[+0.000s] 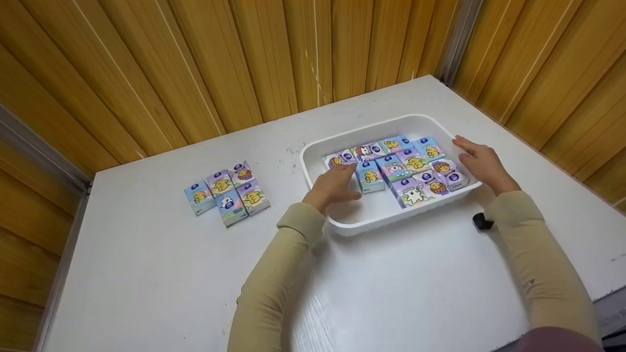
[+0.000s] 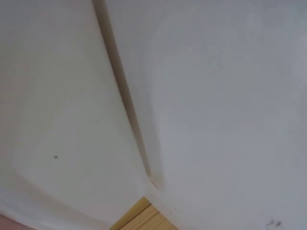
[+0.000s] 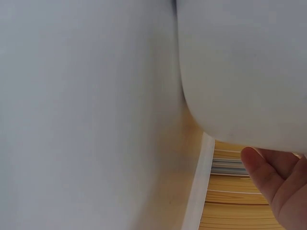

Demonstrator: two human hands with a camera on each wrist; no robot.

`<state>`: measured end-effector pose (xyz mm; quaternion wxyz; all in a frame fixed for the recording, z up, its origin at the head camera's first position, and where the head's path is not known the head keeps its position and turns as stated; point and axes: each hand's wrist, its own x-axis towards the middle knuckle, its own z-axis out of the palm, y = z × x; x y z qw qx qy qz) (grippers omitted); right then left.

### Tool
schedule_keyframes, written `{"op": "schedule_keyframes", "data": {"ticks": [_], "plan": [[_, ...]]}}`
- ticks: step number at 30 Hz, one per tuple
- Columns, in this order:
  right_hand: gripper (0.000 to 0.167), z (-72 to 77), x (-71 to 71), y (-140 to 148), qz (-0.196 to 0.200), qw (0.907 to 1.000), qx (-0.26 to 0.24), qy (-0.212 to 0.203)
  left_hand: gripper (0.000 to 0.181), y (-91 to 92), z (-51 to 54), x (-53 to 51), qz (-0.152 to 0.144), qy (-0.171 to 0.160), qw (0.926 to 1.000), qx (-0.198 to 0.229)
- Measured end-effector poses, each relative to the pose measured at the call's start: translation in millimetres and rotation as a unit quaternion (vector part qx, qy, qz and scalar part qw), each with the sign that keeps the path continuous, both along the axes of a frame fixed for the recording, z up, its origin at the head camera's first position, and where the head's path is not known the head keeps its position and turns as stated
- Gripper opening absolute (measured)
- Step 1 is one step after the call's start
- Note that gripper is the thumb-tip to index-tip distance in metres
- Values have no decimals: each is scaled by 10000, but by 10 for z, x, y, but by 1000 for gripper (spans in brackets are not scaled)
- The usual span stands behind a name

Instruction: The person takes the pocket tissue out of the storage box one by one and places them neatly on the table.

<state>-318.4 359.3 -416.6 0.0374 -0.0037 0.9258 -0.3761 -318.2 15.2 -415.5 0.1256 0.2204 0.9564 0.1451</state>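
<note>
Boxes [image 1: 413,164] in tray [image 1: 369,208], head view only, left grip [image 1: 333,187] relaxed, right grip [image 1: 485,165] relaxed

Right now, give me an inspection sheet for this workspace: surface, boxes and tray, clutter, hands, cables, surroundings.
Surface: white table with small dark marks.
Job's things: white tray holding printed boxes; five more boxes grouped to its left.
Clutter: small black object near the tray's near right corner.
Left hand: over the tray's left side, fingertips beside a box.
Right hand: at the right rim.
Cables: dark shape at lower right edge, unclear whether cable.
Surroundings: yellow-brown wood-patterned panels.
</note>
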Motion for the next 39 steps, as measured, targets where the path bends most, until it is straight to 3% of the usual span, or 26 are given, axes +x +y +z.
{"op": "schedule_keyframes", "data": {"ticks": [9,19,26,33,39], "plan": [[46,-2,-2,-24,1,10000,-50,-15,82,79,-85,-50,-21,22,9997,225],[46,0,-7,9,-26,10000,-48,-51,79,118,-112,-71,-78,-45,9999,-67],[46,-5,-5,1,32,9999,-38,160,70,127,-116,-59,-70,-20,9998,-193],[46,-8,6,0,47,9999,-22,164,61,117,-145,-47,104,-404,9986,316],[46,-5,1,4,33,9999,14,106,47,111,-137,-39,-154,12,9991,393]]}}
